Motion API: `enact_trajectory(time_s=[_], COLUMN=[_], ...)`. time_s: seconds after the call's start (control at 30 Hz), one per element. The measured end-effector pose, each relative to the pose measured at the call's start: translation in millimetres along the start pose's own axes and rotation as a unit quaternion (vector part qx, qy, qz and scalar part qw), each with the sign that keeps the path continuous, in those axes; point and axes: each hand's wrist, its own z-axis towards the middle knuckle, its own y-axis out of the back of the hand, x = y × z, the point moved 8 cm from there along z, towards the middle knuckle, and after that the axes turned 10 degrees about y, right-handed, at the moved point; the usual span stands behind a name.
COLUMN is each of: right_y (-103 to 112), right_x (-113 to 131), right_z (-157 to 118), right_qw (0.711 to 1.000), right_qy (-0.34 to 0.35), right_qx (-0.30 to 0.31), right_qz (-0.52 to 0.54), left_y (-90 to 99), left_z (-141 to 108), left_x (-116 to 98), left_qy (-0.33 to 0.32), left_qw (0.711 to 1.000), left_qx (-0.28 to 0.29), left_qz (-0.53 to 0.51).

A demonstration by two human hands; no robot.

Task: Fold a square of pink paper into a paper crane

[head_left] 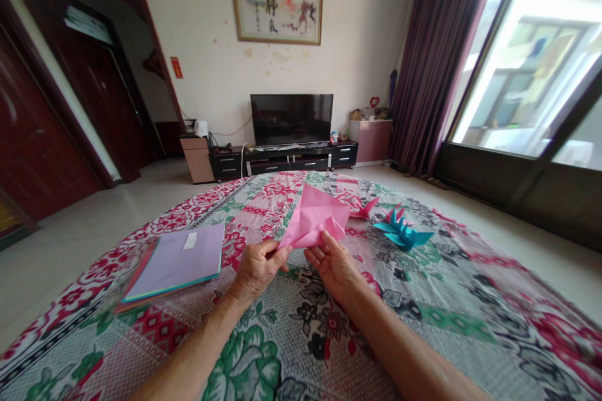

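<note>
Here you are at the table, the pink paper up in front of you, above the middle of the flowered cloth. Your left hand has the near left corner, thumb and fingers closed tightly on it. Over on the right, your right hand is turned partly palm up, the fingers loosely curled and slightly parted; one digit touches the paper's near right edge, and whether it's gripped from behind, I can't tell. And look at that sheet: partly folded, creases and small flaps on the near right, a broad point standing up on the far side.

Off to the left, well apart from your hands, a stack of coloured paper, lilac on top, blue and reddish edges peeping out, a small white piece lying on it. Now to the right: a spiky blue folded figure, with pink folded paper just beyond it. Another pink folded piece shows just right of your sheet. Far across the room, the dark television stands on its low cabinet.
</note>
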Motion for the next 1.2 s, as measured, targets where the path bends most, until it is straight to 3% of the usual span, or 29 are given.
enact_trajectory(time_s=[0.23,0.53,1.2], right_y=[-4.4,-19.8,-11.6], right_x=[0.2,-7.7,-5.0], right_z=[-3.9,-15.2,-8.8], right_qw=[1.000,0.993,0.997], right_qy=[-0.018,-0.030,-0.003], right_qx=[0.011,0.107,0.056], right_qz=[0.020,-0.044,-0.046], left_y=[-3.3,-4.6,-12.1], left_z=[3.2,1.9,-0.8], left_x=[9.6,4.4,1.3], left_qy=[0.041,0.029,0.016], left_qw=[0.997,0.998,0.993], left_qx=[0.012,0.023,0.088], left_qz=[-0.061,-0.041,-0.075])
